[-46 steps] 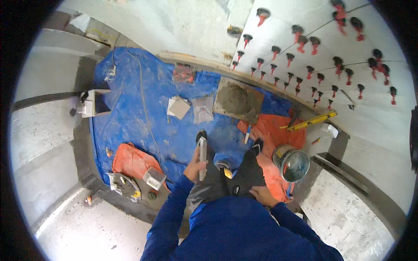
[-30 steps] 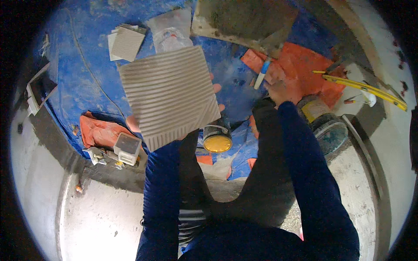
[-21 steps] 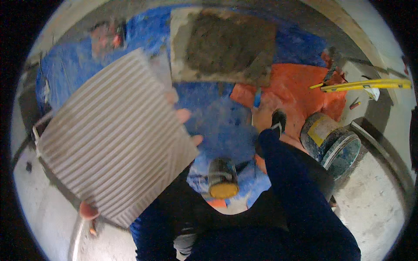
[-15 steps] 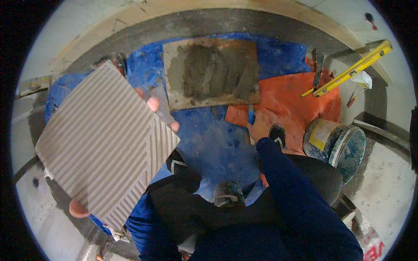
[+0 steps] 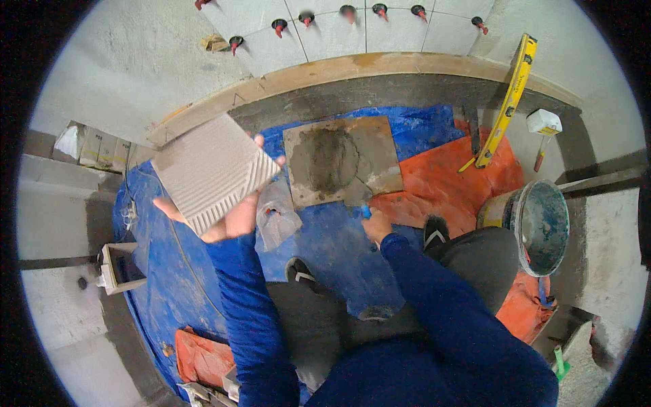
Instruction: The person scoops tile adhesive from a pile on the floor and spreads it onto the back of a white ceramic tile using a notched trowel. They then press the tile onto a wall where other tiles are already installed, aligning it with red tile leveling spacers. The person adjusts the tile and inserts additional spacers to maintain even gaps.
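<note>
A: Left hand (image 5: pixel 239 220), state?

B: Grasping a square tile (image 5: pixel 213 169) from beneath: thumb out past its left edge, fingertips showing at its right edge. Ribbed face is turned up.

A: Tile position?

B: Held in the air above the blue sheet (image 5: pixel 332 234), left of a rectangular board (image 5: pixel 381 146).

A: Right hand (image 5: pixel 380 226)?

B: Fingers curled round a blue-handled trowel (image 5: pixel 366 211). Blade is at the board's near edge; whether it touches, cannot tell.

A: Board surface?

B: Grey mortar (image 5: pixel 329 159) over the middle, paler at the margins.

A: Right-hand side?

B: Orange sheet (image 5: pixel 441 180) beside the board, yellow spirit level (image 5: pixel 507 102) slanting above it, round bucket (image 5: pixel 548 230) near the right leg (image 5: pixel 475 268).
</note>
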Motion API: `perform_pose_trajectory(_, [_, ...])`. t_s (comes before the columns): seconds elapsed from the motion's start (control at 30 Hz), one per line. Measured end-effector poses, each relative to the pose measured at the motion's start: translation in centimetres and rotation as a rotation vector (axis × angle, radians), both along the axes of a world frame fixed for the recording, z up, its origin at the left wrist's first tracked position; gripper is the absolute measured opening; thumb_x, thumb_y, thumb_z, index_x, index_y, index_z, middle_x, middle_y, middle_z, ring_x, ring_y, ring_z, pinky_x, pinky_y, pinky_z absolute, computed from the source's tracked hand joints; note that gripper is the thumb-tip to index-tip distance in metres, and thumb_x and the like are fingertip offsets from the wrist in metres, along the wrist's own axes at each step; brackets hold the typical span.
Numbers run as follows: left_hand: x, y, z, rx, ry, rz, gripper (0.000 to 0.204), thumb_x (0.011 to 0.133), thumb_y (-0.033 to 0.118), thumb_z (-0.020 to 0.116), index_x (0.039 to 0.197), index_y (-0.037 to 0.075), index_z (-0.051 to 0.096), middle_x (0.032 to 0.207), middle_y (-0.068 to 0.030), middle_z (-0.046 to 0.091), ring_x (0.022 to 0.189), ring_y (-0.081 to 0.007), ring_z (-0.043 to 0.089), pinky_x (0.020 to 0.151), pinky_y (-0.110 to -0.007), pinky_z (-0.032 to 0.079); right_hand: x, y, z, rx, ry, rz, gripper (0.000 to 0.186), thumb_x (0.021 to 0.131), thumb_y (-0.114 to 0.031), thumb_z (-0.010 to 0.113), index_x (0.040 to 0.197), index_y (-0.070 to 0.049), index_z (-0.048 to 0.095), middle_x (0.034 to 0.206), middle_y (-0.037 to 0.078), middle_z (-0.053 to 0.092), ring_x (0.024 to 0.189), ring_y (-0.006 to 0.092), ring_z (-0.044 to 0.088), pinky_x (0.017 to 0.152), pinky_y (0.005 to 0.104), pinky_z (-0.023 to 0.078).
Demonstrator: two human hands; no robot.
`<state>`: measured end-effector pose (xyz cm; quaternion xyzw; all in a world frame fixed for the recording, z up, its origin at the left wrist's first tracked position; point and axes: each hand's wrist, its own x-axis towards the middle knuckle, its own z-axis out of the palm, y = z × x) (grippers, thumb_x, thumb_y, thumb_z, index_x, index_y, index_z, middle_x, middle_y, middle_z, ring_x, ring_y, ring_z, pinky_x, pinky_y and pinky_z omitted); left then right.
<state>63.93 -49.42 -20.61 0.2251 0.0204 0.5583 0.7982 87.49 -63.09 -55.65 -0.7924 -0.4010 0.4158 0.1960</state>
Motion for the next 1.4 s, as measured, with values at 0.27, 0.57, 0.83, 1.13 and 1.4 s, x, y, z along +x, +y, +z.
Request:
perform_pose_trajectory(0.27, [-1.6, 0.3, -0.4, -0.015, 0.156, 0.068, 0.113, 0.081, 0.086, 0.059, 0.166, 0.017, 0.028, 0.165, -0.0266, 0.032, 0.148, -0.0599, 0.028, 0.11, -0.087, 0.018, -0.3, 7.5, 1.6, -0.07, 0.241, -0.234, 0.047, 0.095, -0.01, 0.07, 0.137, 0.005, 0.054, 0.07, 0.01, 0.062, 0.05, 0.0207, 0.059, 0.041, 0.0381, 0.045])
perform_pose_trajectory(0.57, [-2.0, -0.4, -0.1, -0.043, 0.085, 0.065, 0.109, 0.082, 0.079, 0.06, 0.165, 0.016, 0.03, 0.166, -0.0244, 0.031, 0.147, -0.0618, 0.028, 0.108, -0.088, 0.021, 1.3, 6.3, 4.3, 0.097, 0.558, -0.323, 0.014, 0.089, -0.01, 0.072, 0.093, -0.004, 0.06, 0.058, 0.006, 0.053, 0.042, 0.0213, 0.056, 0.036, 0.0402, 0.041])
perform_pose_trajectory(0.83, [-0.1, 2.0, -3.0, -0.089, -0.1, 0.006, 0.093, 0.091, 0.079, 0.048, 0.158, 0.015, 0.043, 0.157, -0.0204, 0.047, 0.138, -0.0519, 0.047, 0.114, -0.074, 0.034, 5.7, 6.2, 14.2, 0.251, 0.387, -0.089, 0.021, 0.093, -0.017, 0.071, 0.109, -0.003, 0.068, 0.067, 0.004, 0.059, 0.046, 0.0177, 0.056, 0.04, 0.0363, 0.044])
perform_pose_trajectory(1.13, [0.1, 1.2, -2.1, -0.229, -0.044, 0.222, 0.098, 0.086, 0.081, 0.053, 0.159, 0.016, 0.042, 0.158, -0.0235, 0.045, 0.137, -0.0628, 0.042, 0.106, -0.086, 0.03, 9.9, 5.7, 8.4, 0.025, -0.453, 0.253, 0.038, 0.092, -0.031, 0.066, 0.114, 0.0, 0.072, 0.101, 0.026, 0.075, 0.093, 0.0494, 0.071, 0.084, 0.0567, 0.058])
perform_pose_trajectory(1.4, [-1.4, 1.5, -0.5, -0.114, 0.008, 0.17, 0.099, 0.087, 0.081, 0.054, 0.162, 0.018, 0.037, 0.163, -0.0214, 0.039, 0.142, -0.0625, 0.036, 0.109, -0.086, 0.026, 5.3, 8.0, -0.8, 0.184, -0.185, 0.062, 0.035, 0.089, -0.031, 0.067, 0.106, -0.001, 0.074, 0.096, 0.028, 0.074, 0.096, 0.0486, 0.071, 0.087, 0.0578, 0.056])
